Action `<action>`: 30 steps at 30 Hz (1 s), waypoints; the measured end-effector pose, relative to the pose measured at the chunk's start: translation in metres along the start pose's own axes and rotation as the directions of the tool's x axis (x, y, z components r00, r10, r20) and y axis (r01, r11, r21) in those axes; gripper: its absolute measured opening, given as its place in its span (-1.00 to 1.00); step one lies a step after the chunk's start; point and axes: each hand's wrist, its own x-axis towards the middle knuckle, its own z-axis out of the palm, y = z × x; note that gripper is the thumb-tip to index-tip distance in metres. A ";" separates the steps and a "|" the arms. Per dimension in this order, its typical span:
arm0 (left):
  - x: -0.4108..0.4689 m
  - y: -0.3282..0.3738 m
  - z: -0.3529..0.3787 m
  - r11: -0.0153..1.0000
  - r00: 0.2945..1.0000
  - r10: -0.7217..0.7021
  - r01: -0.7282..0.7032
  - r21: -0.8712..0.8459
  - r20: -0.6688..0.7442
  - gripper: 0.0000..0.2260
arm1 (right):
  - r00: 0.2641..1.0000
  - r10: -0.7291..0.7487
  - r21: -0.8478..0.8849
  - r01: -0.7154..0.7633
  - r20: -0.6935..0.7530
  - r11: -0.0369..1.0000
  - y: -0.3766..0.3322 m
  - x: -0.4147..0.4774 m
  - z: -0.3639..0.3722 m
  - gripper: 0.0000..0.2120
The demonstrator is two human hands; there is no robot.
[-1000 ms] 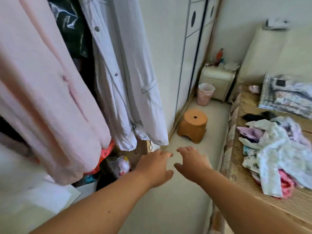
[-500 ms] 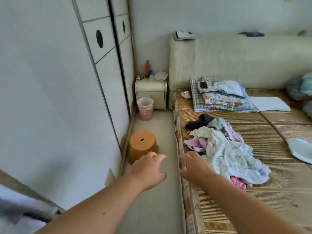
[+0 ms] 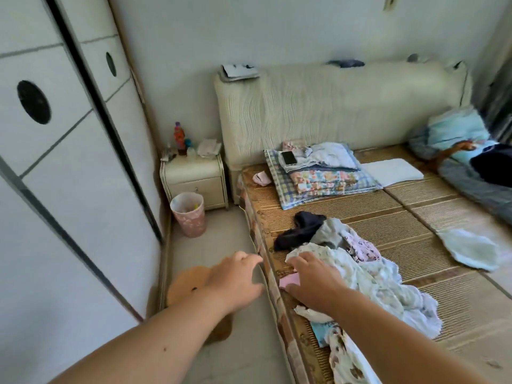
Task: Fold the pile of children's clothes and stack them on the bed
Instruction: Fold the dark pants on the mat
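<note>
The loose pile of pale printed, grey, pink and dark children's clothes (image 3: 360, 275) lies unfolded on the bed's woven straw mat (image 3: 415, 217), close to the bed's left edge. Change noted: a second ago the view faced garments hanging in a wardrobe, and half a second ago both hands were short of the pile. Now the right hand (image 3: 313, 275) is over the pile's near-left corner, fingers spread and relaxed. It is on or just above the pale printed cloth; contact cannot be confirmed and nothing is gripped. The left hand (image 3: 235, 278) hovers over the floor just beside the bed edge, fingers loosely curved, holding nothing. Assessment: the task stands at its start, no garment is folded, and a first pick-up looks imminent. One bear-printed garment (image 3: 346, 364) trails along the nearest bed edge and could slip to the floor. At the head of the bed sits a stack of folded checked and floral bedding (image 3: 318, 184) with a phone (image 3: 289, 157) on top. A flat white folded cloth (image 3: 392, 171) lies beside the stack, and a pale blue cloth (image 3: 471, 249) lies on the mat to the right. The mat between these appears to offer folding room. In the narrow aisle stand a round orange stool (image 3: 188, 284), a pink waste bin (image 3: 188, 214) and a cream bedside cabinet (image 3: 195, 178), hemmed in by white sliding wardrobe doors (image 3: 69, 162).
</note>
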 end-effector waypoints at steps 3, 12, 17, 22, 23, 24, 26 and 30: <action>0.068 -0.014 -0.022 0.995 0.996 0.084 -0.086 0.041 0.027 -0.46 | 0.994 0.102 0.075 -0.098 -0.045 0.992 -0.002 0.051 -0.008 -0.47; 0.211 -0.020 -0.031 0.942 0.935 0.320 -0.331 0.051 0.154 -0.48 | 0.948 0.314 0.123 -0.307 -0.043 0.944 0.017 0.135 -0.026 -0.43; 0.289 0.012 -0.027 0.908 0.891 0.391 -0.415 0.063 0.230 -0.50 | 0.910 0.414 0.132 -0.406 -0.033 0.904 0.074 0.171 -0.037 -0.45; 0.364 0.062 -0.043 0.869 0.847 0.453 -0.489 0.075 0.277 -0.48 | 0.876 0.482 0.131 -0.477 -0.015 0.869 0.141 0.213 -0.062 -0.43; 0.376 0.072 -0.047 0.860 0.840 0.466 -0.504 0.082 0.278 -0.48 | 0.871 0.491 0.138 -0.484 -0.023 0.864 0.152 0.220 -0.069 -0.43; 0.386 0.079 -0.052 0.851 0.833 0.479 -0.518 0.087 0.279 -0.49 | 0.864 0.503 0.143 -0.494 -0.033 0.858 0.161 0.226 -0.074 -0.43; 0.407 0.098 -0.058 0.833 0.815 0.505 -0.546 0.085 0.284 -0.49 | 0.845 0.532 0.163 -0.519 -0.053 0.839 0.181 0.238 -0.090 -0.44; 0.443 0.131 -0.063 0.782 0.764 0.563 -0.616 0.094 0.316 -0.49 | 0.810 0.579 0.197 -0.556 -0.088 0.807 0.207 0.250 -0.107 -0.43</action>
